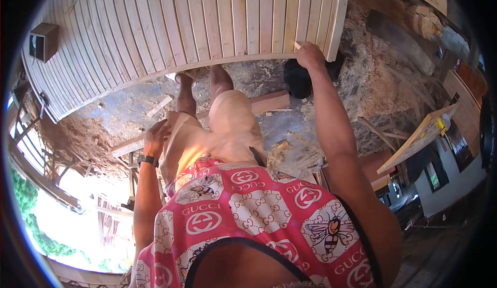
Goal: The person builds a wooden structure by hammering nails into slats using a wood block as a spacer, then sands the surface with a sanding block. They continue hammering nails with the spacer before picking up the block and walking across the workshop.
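Note:
A large panel of pale wooden slats (207, 18) lies across the top of the view, edged by a curved strip on the near side. At the panel's near right part, my right hand (311, 56) is closed with its fingers around a small pale piece of wood (297, 45); part of that piece is hidden by the fingers. My left hand (157, 135), with a dark watch on its wrist, hangs beside my left thigh. Its fingers are loosely bent and apart, and I see nothing in them.
A small box-shaped object (44, 42) rests on the panel's left part. Below lies a floor littered with shavings, wood offcuts (270, 101) and a black object (298, 78). Boards (417, 138) lean at the right, and a log (404, 39) lies at the upper right.

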Motion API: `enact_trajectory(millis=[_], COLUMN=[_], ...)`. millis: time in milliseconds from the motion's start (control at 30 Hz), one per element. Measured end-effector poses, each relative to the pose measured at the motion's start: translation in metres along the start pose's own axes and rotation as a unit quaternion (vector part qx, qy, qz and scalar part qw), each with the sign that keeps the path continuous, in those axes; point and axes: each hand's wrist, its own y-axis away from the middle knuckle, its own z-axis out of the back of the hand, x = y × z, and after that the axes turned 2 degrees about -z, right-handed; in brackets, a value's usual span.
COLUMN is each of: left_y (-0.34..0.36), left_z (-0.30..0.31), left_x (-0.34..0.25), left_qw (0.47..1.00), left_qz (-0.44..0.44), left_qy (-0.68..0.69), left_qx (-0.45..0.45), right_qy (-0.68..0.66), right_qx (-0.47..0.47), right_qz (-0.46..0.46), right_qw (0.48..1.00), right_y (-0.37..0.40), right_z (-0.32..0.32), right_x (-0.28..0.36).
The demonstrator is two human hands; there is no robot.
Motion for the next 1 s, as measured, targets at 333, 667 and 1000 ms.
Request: enact_trajectory(millis=[333,667,1000], left_y=[-0.007,-0.008,-0.012], left_z=[-0.007,-0.023,-0.018], left_x=[0.016,-0.034,0.012], left_qw=[0.999,1.000,0.999], left_qz=[0.031,-0.022,0.033], left_qy=[0.022,0.001,-0.004], left_qx=[0.016,0.014,0.009], right_qy=[0.007,-0.018,-0.027], right_qx=[0.018,-0.018,-0.002], right_qz=[0.024,0.054,0.040], right_qw=[1.000,0.998,0.999], right_y=[0.057,0.027,0.016], right_z=[0.040,-0.012,-0.013], right_x=[0.020,0.012,0.030])
